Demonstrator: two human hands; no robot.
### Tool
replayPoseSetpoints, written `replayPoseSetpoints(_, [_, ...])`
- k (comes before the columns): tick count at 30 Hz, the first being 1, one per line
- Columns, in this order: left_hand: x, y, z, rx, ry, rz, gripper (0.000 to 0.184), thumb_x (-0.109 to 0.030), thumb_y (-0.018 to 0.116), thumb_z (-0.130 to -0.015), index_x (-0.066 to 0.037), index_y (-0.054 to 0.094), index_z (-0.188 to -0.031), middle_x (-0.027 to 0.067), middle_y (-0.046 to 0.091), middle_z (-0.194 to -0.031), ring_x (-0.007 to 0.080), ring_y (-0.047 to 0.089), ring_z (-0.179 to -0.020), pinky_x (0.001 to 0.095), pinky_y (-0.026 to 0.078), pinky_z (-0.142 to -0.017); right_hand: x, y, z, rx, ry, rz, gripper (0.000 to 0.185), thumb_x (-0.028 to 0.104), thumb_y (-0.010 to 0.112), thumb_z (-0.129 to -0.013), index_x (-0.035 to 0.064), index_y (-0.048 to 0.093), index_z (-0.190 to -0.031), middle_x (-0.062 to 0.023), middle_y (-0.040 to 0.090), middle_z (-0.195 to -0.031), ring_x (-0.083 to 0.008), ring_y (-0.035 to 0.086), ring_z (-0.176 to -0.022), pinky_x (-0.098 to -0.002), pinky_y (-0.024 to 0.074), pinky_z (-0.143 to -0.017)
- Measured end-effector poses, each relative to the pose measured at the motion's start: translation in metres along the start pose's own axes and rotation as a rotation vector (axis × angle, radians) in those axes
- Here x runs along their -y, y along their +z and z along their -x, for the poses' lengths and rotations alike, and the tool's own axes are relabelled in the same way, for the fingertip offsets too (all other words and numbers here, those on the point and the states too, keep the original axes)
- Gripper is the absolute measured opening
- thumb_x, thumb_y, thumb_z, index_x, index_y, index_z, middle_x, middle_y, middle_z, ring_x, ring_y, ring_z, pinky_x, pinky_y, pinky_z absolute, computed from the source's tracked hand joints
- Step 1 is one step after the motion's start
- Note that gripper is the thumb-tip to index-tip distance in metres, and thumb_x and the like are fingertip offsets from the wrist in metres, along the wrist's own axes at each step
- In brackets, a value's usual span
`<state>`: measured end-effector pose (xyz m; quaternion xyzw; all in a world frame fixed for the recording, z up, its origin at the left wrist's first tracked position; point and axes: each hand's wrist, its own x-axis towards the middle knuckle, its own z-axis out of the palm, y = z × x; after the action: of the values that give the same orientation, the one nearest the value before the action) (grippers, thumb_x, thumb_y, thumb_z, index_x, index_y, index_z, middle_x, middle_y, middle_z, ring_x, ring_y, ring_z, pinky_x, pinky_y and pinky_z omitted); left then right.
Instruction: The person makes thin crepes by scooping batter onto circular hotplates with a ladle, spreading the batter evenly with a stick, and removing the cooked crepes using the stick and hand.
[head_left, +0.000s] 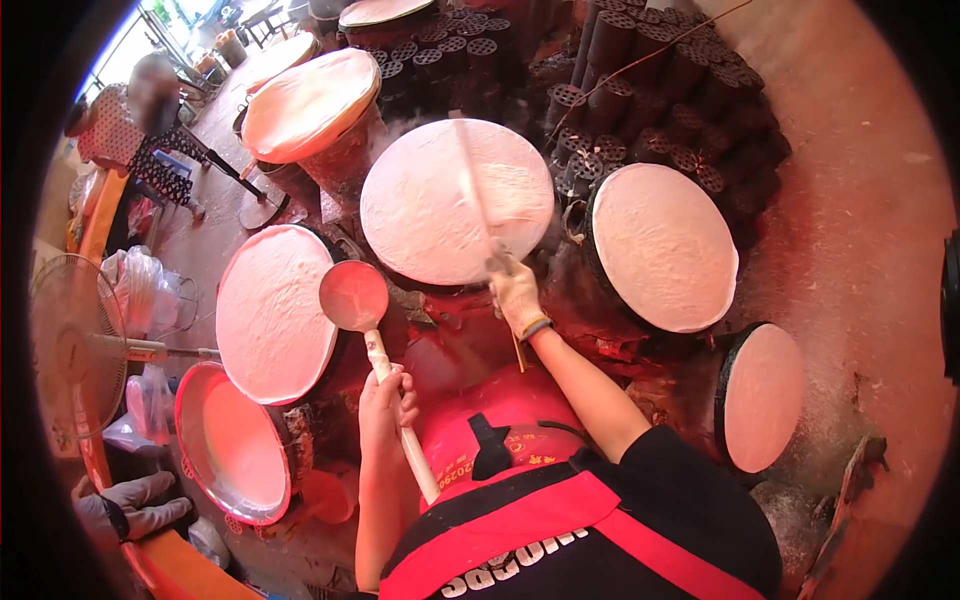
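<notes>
My left hand point(388, 398) is closed round the pale handle of a ladle point(354, 296), whose round bowl points away from me beside the left griddle. On my right hand point(515, 292) is a light work glove. It grips a long, thin, flat stick point(464, 165) laid across the large round sheet of batter point(415, 205) on the middle griddle. The stick looks blurred. Another round sheet point(272, 320) covers the left griddle, and one more point(662, 248) covers the right griddle. A basin point(181, 420) of pale batter stands at lower left.
Many cylindrical honeycomb coal briquettes point(690, 110) are stacked behind the griddles. Another covered griddle point(764, 398) stands at lower right. A stack of round sheets point(312, 100) sits at back left. A fan point(75, 345) and a seated person point(125, 125) are on the left.
</notes>
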<state>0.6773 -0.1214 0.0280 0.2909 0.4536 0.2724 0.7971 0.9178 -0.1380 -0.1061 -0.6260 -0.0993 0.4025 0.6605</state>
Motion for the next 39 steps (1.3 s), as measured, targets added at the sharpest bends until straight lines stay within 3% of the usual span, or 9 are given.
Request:
replayPoseSetpoints(4, [0.003,-0.004,-0.003,0.004,-0.062,0.038,0.011,-0.009,0.05,-0.092,-0.003,0.048,-0.1,0.003,0.049,-0.079,0.0053,0.041,-0.058,0.0157,0.03,-0.039,0.023,-0.027,0.012,0.039,-0.027,-0.043,0.039,0.03,0.062,-0.088,0.0249,0.055,-0.126,0.0081,0.038,-0.052,-0.0049,0.031,-0.036,-0.0223,0.0261,-0.031])
replayPoseSetpoints(5, [0.004,-0.006,-0.004,0.002,-0.072,0.021,0.012,-0.01,0.051,-0.092,-0.003,0.048,-0.101,0.0027,0.048,-0.079,0.0052,0.041,-0.057,0.0156,0.03,-0.039,0.014,-0.033,0.017,-0.173,-0.057,-0.114,0.04,0.023,0.061,-0.089,0.0079,0.055,-0.125,0.0106,0.039,-0.061,-0.001,0.031,-0.046,-0.0193,0.0247,-0.039])
replayPoseSetpoints(9, [0.007,-0.006,-0.005,-0.016,-0.123,-0.015,0.011,-0.011,0.051,-0.092,-0.005,0.049,-0.1,0.0009,0.046,-0.077,0.0048,0.038,-0.055,0.0154,0.03,-0.039,-0.042,-0.024,0.027,-0.171,-0.086,-0.046,0.04,0.033,0.062,-0.088,0.0323,0.052,-0.127,0.0082,0.041,-0.052,-0.0045,0.034,-0.036,-0.0216,0.0265,-0.031])
replayPoseSetpoints(15, [0.01,0.002,-0.008,0.047,-0.193,-0.071,0.01,-0.015,0.054,-0.092,-0.007,0.048,-0.095,-0.0007,0.044,-0.074,0.0048,0.039,-0.054,0.0158,0.029,-0.04,0.008,-0.029,-0.011,-0.067,0.063,-0.165,0.026,0.018,0.058,-0.086,0.0189,0.06,-0.112,0.0067,0.041,-0.052,-0.0067,0.034,-0.035,-0.0235,0.0258,-0.031])
replayPoseSetpoints(25, [0.001,0.015,-0.109,0.077,-0.077,-0.308,0.011,-0.012,0.051,-0.09,-0.007,0.043,-0.085,-0.0008,0.042,-0.067,0.0071,0.041,-0.052,0.0204,0.033,-0.041,0.043,-0.067,0.081,0.13,0.234,0.166,0.042,0.031,0.062,-0.088,0.0247,0.053,-0.129,0.0092,0.038,-0.054,-0.0022,0.029,-0.038,-0.0195,0.0254,-0.033])
replayPoseSetpoints(32, [0.024,0.079,-0.172,-0.078,-0.055,-0.513,0.01,-0.002,0.045,-0.082,0.001,0.039,-0.089,0.0051,0.044,-0.068,0.0114,0.043,-0.05,0.0248,0.039,-0.04,-0.009,-0.041,0.075,0.025,0.207,-0.138,0.041,0.036,0.064,-0.086,0.0288,0.055,-0.125,0.0075,0.041,-0.052,-0.0038,0.033,-0.036,-0.0211,0.0238,-0.032])
replayPoseSetpoints(34, [0.027,0.085,-0.184,-0.029,-0.18,-0.317,0.008,0.002,0.042,-0.081,0.001,0.038,-0.088,0.0064,0.044,-0.068,0.0116,0.044,-0.05,0.0254,0.037,-0.038,-0.01,-0.033,0.075,0.161,0.268,-0.164,0.038,0.034,0.062,-0.088,0.0285,0.055,-0.124,0.0058,0.043,-0.054,-0.005,0.031,-0.035,-0.022,0.0232,-0.032])
replayPoseSetpoints(38, [-0.04,0.052,-0.163,0.301,-1.035,1.212,0.013,-0.004,0.036,-0.095,-0.001,0.039,-0.082,-0.0005,0.036,-0.062,0.0072,0.036,-0.048,0.0191,0.034,-0.042,0.035,-0.049,0.073,0.264,0.275,-0.131,0.036,0.036,0.065,-0.085,0.0259,0.06,-0.119,0.0058,0.042,-0.053,-0.0055,0.033,-0.036,-0.0219,0.0257,-0.033])
replayPoseSetpoints(39, [-0.061,0.057,-0.125,0.468,-0.809,0.826,0.014,-0.009,0.036,-0.098,0.002,0.042,-0.091,0.0,0.036,-0.064,0.0057,0.034,-0.049,0.0183,0.033,-0.04,0.047,-0.056,0.066,0.225,0.239,-0.067,0.036,0.036,0.065,-0.085,0.0277,0.059,-0.12,0.0062,0.042,-0.053,-0.0053,0.032,-0.036,-0.0218,0.0263,-0.033])
